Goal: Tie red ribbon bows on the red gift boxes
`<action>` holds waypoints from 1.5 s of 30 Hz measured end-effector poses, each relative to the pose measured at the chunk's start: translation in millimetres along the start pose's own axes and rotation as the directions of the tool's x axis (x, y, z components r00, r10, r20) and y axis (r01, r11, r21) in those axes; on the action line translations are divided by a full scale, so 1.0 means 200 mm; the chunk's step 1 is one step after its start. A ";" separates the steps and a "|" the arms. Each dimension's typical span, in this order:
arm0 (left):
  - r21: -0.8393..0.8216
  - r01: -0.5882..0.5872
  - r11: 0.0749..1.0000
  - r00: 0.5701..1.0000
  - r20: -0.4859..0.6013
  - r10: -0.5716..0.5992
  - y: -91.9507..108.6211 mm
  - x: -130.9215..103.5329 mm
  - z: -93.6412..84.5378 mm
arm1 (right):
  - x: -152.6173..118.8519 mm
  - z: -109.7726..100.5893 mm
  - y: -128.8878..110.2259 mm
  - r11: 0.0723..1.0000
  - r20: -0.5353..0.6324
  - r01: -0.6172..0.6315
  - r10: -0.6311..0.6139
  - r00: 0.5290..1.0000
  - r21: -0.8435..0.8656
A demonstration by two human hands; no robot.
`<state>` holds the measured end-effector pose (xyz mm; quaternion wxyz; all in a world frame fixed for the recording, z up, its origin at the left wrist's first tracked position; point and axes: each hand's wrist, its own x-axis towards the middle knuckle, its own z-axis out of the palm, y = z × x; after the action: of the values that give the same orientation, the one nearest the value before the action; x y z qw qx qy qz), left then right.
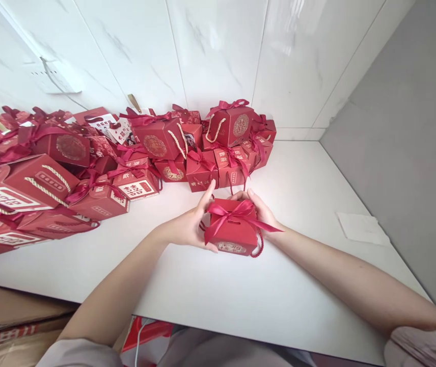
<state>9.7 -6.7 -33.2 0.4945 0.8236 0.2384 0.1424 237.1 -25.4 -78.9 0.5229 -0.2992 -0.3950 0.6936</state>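
A red gift box (237, 233) with a magenta ribbon bow on top, a gold emblem on its front and red rope handles is held between my two hands over the white table. My left hand (193, 221) grips its left side, with the thumb raised at the back corner and fingertips near the lower front. Around the back right corner curls my right hand (260, 209), its fingers partly hidden behind the box. Just beyond my hands stand more red gift boxes (201, 178), close to the held one.
Stacked red gift boxes (157, 140) with ribbons line the marble-patterned wall (218, 46), reaching far left. A white paper sheet (362, 228) lies on the table (187, 280) at right, beside a grey wall (401, 127). Cardboard boxes (7, 311) sit below the left edge.
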 end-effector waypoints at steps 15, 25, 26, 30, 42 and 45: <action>0.665 0.040 0.746 0.856 -0.408 0.318 -0.01 -0.03 -0.14 | -0.04 -0.01 0.04 0.796 -0.090 0.399 -0.487 0.869 -0.454; 0.695 0.081 0.714 0.834 -0.440 0.333 -0.05 -0.03 -0.13 | -0.06 0.00 -0.01 0.594 0.002 0.389 -0.546 0.838 -0.705; 0.690 0.085 0.719 0.837 -0.441 0.325 -0.05 -0.03 -0.13 | -0.06 0.00 -0.01 0.580 0.009 0.391 -0.551 0.834 -0.714; 0.625 0.109 0.773 0.843 -0.470 0.261 -0.06 -0.04 -0.14 | -0.07 0.00 0.00 0.510 0.059 0.434 -0.597 0.800 -0.743; 0.323 0.008 0.946 0.873 -0.463 0.150 -0.11 -0.03 -0.16 | -0.08 -0.02 0.00 0.313 0.326 0.574 -0.580 0.746 -0.757; 0.237 -0.070 0.969 0.925 -0.348 0.152 -0.07 -0.02 -0.13 | -0.05 -0.04 0.01 0.434 0.347 0.560 -0.478 0.807 -0.705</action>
<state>-9.5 16.1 -33.2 0.3385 0.8449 0.2927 0.2930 245.2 -33.7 -83.8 0.5062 -0.3259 -0.7519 0.2686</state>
